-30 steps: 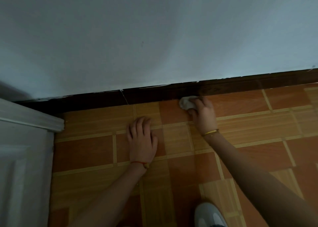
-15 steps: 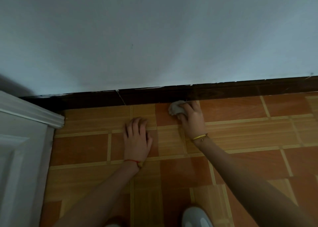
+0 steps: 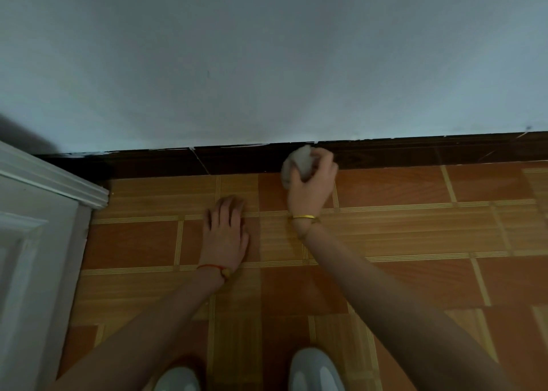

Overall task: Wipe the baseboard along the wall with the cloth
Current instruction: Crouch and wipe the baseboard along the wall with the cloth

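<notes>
Head view showed the right hand point(image 3: 310, 180) with its fingers point(image 3: 324, 160) curled round a balled pale cloth point(image 3: 298, 163), which was pressed against the dark baseboard point(image 3: 415, 153). The cloth sat ahead of the palm and slightly to its left, touching the face of the board just above the floor line. The baseboard ran as one long strip left to right along the foot of the wall point(image 3: 267, 64), so any stroke would have to travel sideways along that axis, not toward or away from the person.

The right hand was the working hand and lay nearer the board. The left hand point(image 3: 226, 236) rested flat on the tiled floor point(image 3: 415, 227), fingers straight and holding nothing, well short of the baseboard; I judged it to be a prop for balance.

A pale joint line point(image 3: 198, 162) crossed the board just left of the cloth. Further left, a white door frame point(image 3: 59, 189) met the board's end and would stop a leftward stroke. To the right the board continued unobstructed to the picture's edge. Pale flecks showed along the board's top edge; whether paint or dirt could not be determined.

Two light shoes point(image 3: 314, 370) stood at the bottom edge, well apart from the board. A gold bangle point(image 3: 305, 218) was on the right wrist, a red cord point(image 3: 213, 269) on the left.
</notes>
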A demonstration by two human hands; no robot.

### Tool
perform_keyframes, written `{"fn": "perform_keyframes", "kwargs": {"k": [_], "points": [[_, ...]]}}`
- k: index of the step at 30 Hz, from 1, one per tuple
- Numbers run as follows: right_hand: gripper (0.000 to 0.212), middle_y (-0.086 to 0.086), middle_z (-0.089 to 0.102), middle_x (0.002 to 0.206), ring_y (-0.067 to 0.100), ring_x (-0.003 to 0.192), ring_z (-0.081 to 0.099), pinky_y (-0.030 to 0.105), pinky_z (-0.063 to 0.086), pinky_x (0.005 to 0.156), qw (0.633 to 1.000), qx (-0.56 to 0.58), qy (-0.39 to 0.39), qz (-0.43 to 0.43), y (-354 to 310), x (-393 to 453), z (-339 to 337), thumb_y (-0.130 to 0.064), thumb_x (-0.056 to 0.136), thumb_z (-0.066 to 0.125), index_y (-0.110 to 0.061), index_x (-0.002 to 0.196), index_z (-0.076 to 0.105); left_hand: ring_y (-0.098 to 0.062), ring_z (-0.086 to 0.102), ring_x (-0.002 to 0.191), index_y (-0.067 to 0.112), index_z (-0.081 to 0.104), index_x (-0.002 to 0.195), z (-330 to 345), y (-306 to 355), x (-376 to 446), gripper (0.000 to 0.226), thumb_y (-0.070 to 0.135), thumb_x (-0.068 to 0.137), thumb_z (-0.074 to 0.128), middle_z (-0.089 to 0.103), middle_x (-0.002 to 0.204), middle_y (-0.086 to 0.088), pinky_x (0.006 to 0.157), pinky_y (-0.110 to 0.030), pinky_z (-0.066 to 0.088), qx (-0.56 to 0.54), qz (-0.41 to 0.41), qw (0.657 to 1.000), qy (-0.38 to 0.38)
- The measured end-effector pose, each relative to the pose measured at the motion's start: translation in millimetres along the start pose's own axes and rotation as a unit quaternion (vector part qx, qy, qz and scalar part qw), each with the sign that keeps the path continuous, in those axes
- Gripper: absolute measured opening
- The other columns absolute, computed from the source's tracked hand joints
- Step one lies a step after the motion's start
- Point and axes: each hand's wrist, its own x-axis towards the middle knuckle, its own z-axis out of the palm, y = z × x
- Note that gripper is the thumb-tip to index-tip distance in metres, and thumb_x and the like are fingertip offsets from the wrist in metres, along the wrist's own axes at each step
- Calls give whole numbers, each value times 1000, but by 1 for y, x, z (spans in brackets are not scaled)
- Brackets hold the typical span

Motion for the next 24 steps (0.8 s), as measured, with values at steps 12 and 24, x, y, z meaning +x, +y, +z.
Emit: {"fn": "perform_keyframes", "kwargs": {"k": [12, 24], "points": [[31, 7, 52, 106, 16, 91, 55, 34, 52, 77, 989, 8, 136, 53, 10, 27, -27, -5, 79, 65, -13, 109, 57, -33, 38, 139, 13, 45, 143, -2, 4, -1, 56, 40, 96, 33, 41, 150, -11, 114, -60, 29, -24, -27, 999, -8], [34, 10, 51, 107, 16, 95, 55, 21, 49, 78, 998, 18, 24, -58, -1, -14, 19, 4, 75, 66, -11, 105, 61, -32, 36, 141, 13, 47, 144, 16, -5, -4, 54, 39, 99, 37, 43, 151, -11, 117, -63, 21, -10, -2, 999, 53]]}}
